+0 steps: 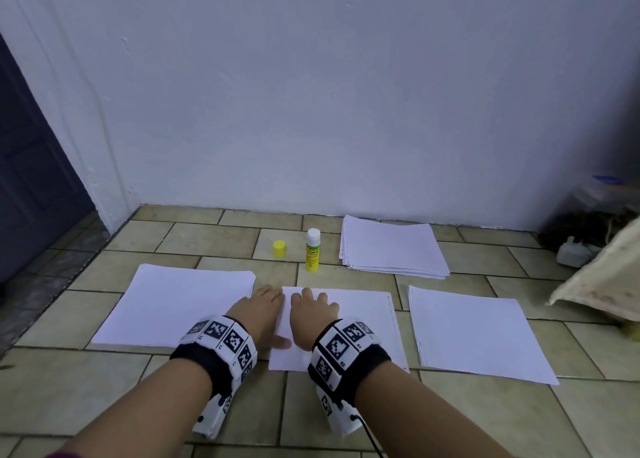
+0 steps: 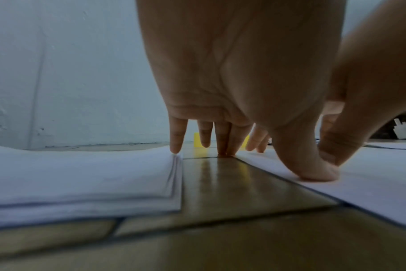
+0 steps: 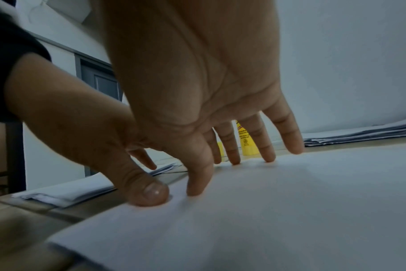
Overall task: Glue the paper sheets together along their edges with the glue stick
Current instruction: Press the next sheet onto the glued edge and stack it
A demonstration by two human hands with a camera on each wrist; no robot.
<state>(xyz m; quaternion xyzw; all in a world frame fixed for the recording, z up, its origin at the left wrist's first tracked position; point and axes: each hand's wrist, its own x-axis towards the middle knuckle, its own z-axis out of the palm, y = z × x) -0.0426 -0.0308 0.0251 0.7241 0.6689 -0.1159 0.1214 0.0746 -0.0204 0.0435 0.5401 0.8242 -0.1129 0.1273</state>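
A white paper sheet (image 1: 356,333) lies on the tiled floor in front of me. My left hand (image 1: 273,315) has straight fingers with tips on the floor beside the sheet's left edge, and its thumb (image 2: 318,174) presses on that edge. My right hand (image 1: 308,315) is spread flat on the sheet (image 3: 290,210), fingertips and thumb pressing down. Behind the hands an uncapped yellow glue stick (image 1: 312,250) stands upright, its yellow cap (image 1: 279,249) to its left. Neither hand holds anything.
More paper lies around: a stack (image 1: 173,305) at the left, a sheet pile (image 1: 478,333) at the right, another stack (image 1: 391,246) by the wall. A dark door (image 1: 27,180) is far left. A cloth (image 1: 602,284) and a white plug (image 1: 573,253) sit at the right.
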